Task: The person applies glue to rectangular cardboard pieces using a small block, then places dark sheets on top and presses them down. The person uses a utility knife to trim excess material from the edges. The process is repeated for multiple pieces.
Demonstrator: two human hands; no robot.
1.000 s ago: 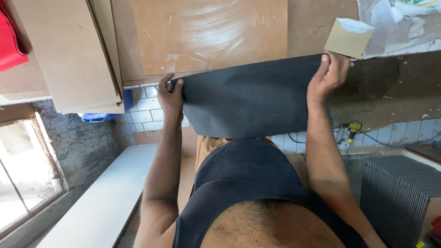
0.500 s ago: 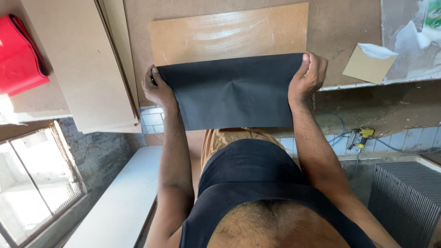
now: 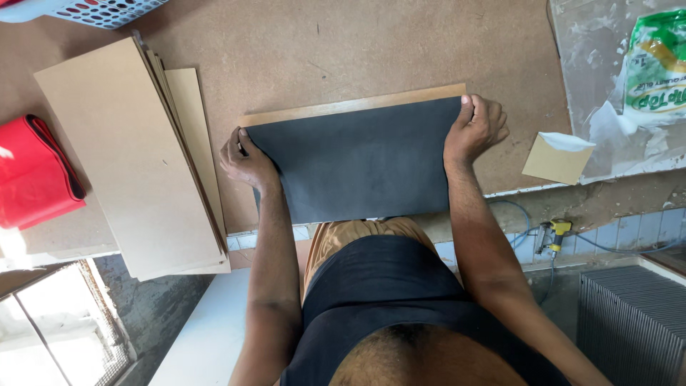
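A dark grey rectangular sheet of thin flexible material (image 3: 361, 161) lies across a light brown rectangular board (image 3: 343, 109) on the wide brown fibreboard table (image 3: 321, 50). The sheet covers nearly the whole board; only a narrow strip of the board shows along the sheet's far edge. The near edge of the sheet hangs past the table edge toward the person's body.

The left hand (image 3: 243, 159) grips the sheet at its left end, fingers curled over the far corner and pressing it down. The right hand (image 3: 475, 129) is at the sheet's right end, fingers closed around the far right corner with the thumb on top.

The sheet looks light and limp: it drapes over the table edge and lies flat with no spring, so it probably creases or slides easily and needs tension from both ends. The two far corners, where the hands are, seem the sound places to hold it. The board under it appears stiff and flat.

Left of the sheet, a stack of tan rectangular boards (image 3: 132, 154) rests at an angle, and beyond it lies a red folded cloth (image 3: 32, 171). Right of the sheet are a small tan card square (image 3: 556, 159) and a green and white plastic bag (image 3: 654, 64).
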